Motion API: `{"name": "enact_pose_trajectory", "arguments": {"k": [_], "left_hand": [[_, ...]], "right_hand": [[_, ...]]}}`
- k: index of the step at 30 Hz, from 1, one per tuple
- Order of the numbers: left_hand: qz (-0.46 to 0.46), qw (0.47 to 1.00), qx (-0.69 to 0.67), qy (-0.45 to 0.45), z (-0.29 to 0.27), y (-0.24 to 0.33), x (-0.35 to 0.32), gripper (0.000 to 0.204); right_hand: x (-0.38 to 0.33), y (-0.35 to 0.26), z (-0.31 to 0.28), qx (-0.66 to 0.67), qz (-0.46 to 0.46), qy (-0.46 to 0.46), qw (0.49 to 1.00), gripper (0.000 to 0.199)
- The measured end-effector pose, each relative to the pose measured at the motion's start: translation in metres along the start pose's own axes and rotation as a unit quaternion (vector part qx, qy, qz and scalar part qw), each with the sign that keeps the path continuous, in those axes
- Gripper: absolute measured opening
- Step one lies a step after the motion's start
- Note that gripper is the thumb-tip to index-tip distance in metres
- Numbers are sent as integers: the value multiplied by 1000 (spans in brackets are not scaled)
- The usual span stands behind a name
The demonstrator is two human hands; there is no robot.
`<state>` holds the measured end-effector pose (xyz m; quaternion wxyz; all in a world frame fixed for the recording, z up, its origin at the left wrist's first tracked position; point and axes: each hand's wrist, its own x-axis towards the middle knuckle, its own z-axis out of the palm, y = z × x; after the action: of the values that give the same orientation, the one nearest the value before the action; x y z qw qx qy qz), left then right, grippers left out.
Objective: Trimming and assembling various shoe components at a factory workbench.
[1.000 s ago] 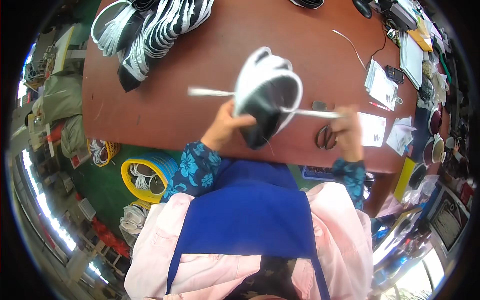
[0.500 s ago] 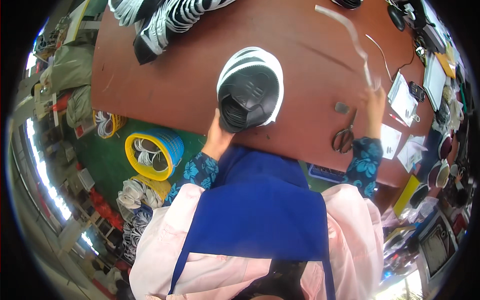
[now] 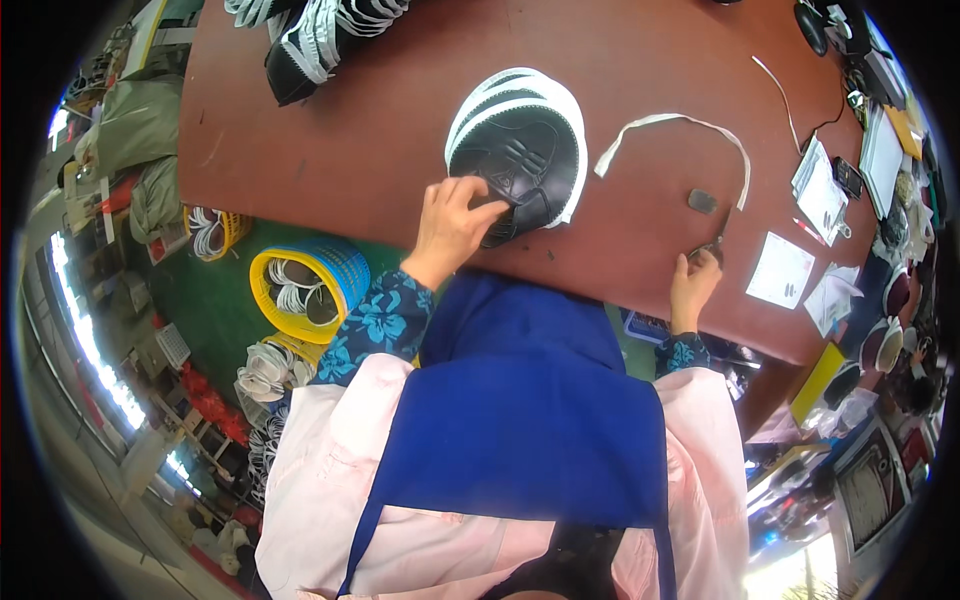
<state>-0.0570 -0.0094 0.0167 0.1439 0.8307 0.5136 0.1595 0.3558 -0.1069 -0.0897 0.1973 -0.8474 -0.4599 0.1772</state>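
A stack of black shoe uppers with white edges (image 3: 525,150) lies on the table in front of me. My left hand (image 3: 457,222) is at its near left side, thumb and fingers pinching the collar edge of the top upper. Farther right, my right hand (image 3: 695,283) has its fingers closed round the handles of a pair of scissors (image 3: 716,243), whose blades point away from me. Beside the blades are a small dark flat piece (image 3: 702,201) and a curved white strip (image 3: 690,118).
More black and white uppers (image 3: 315,50) are piled at the far left of the brown table (image 3: 330,170). Papers (image 3: 780,270) and a small black device (image 3: 847,178) lie on the right. A blue and yellow basket (image 3: 345,285) stands on the floor to the left.
My right hand has let go of the white strip, now lying curved on the table, and has come down onto the scissors. My left hand has moved up onto the top upper.
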Motion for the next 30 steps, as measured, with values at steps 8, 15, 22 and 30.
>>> {"name": "enact_pose_trajectory", "arguments": {"k": [8, 15, 22, 30], "left_hand": [[17, 995, -70, -71, -13, -27, 12, 6], [-29, 993, -111, 11, -10, -23, 11, 4], [-58, 983, -170, 32, -13, -23, 23, 6], [-19, 982, -188, 1, -13, -28, 30, 6]], "right_hand": [[15, 19, -15, -59, 97, 30, 993, 56], [23, 54, -23, -48, 108, -13, 993, 53], [-17, -67, -61, 330, 143, -293, 886, 27], [-82, -247, -46, -1, -173, -311, 934, 44]]}}
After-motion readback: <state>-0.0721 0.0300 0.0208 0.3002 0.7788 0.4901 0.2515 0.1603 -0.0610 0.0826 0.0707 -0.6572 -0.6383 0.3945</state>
